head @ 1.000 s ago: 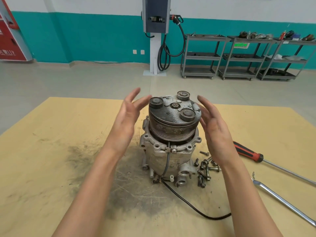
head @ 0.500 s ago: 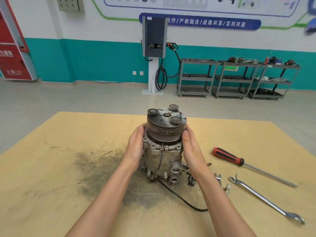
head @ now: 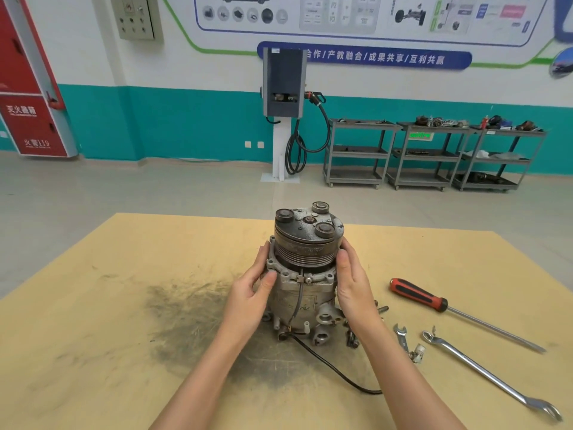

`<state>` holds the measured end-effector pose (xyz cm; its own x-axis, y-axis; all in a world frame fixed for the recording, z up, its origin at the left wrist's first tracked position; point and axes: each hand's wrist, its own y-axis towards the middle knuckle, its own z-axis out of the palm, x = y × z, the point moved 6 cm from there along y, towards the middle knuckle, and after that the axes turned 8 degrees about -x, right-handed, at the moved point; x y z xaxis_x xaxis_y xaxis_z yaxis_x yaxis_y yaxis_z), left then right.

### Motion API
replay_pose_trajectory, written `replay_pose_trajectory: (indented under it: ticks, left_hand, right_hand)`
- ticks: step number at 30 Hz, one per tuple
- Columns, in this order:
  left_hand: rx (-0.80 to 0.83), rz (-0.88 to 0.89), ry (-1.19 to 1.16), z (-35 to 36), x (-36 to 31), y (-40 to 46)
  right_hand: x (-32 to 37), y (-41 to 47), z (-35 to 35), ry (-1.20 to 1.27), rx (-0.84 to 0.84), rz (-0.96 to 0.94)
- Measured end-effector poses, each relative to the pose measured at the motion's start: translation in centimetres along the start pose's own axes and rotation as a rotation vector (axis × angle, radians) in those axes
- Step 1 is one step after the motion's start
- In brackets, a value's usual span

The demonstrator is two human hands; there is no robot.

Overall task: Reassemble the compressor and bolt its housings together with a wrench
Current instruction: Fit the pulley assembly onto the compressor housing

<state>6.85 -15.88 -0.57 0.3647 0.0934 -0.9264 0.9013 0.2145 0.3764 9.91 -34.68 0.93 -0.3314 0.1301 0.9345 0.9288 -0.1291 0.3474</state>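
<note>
The compressor (head: 302, 293) stands upright on the yellow table (head: 124, 274), its dark pulley and clutch plate (head: 308, 231) on top and a black wire (head: 328, 364) trailing toward me. My left hand (head: 251, 296) grips its left side at the housing flange, thumb on the front. My right hand (head: 353, 283) grips the right side just under the pulley. Loose bolts (head: 379, 308) lie behind my right wrist. A long combination wrench (head: 486, 373) lies on the table to the right.
A red-handled screwdriver (head: 418, 294) lies right of the compressor. A small open-end wrench (head: 401, 335) and a small white part (head: 417, 352) sit between them. A dark grime patch (head: 186, 311) covers the table's middle. Metal carts (head: 359, 153) stand by the far wall.
My hands came in from open beside the pulley and closed on the compressor's sides. The camera tilted up, showing more of the wall.
</note>
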Motion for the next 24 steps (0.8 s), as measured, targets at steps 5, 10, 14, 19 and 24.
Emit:
replay_pose_trajectory:
  ticks: [5, 10, 14, 19, 24]
  left_hand:
    - [-0.109, 0.071, 0.039, 0.3, -0.5, -0.3]
    - [-0.208, 0.132, -0.055, 1.0, -0.3, -0.8]
    - [-0.248, 0.186, -0.086, 1.1, 0.1, -0.8]
    - [-0.262, 0.251, -0.063, 0.9, 0.1, -0.4]
    - [-0.255, 0.306, -0.029, 0.9, 0.0, -0.3]
  right_hand:
    - [-0.3, 0.1, 0.0, 0.002, -0.019, -0.013]
    - [-0.4, 0.3, -0.2, 0.023, -0.021, -0.029]
    - [-0.2, 0.8, 0.0, 0.016, 0.043, -0.048]
    - [-0.4, 1.1, -0.2, -0.049, -0.010, -0.065]
    - [-0.1, 1.5, -0.7, -0.092, -0.047, -0.086]
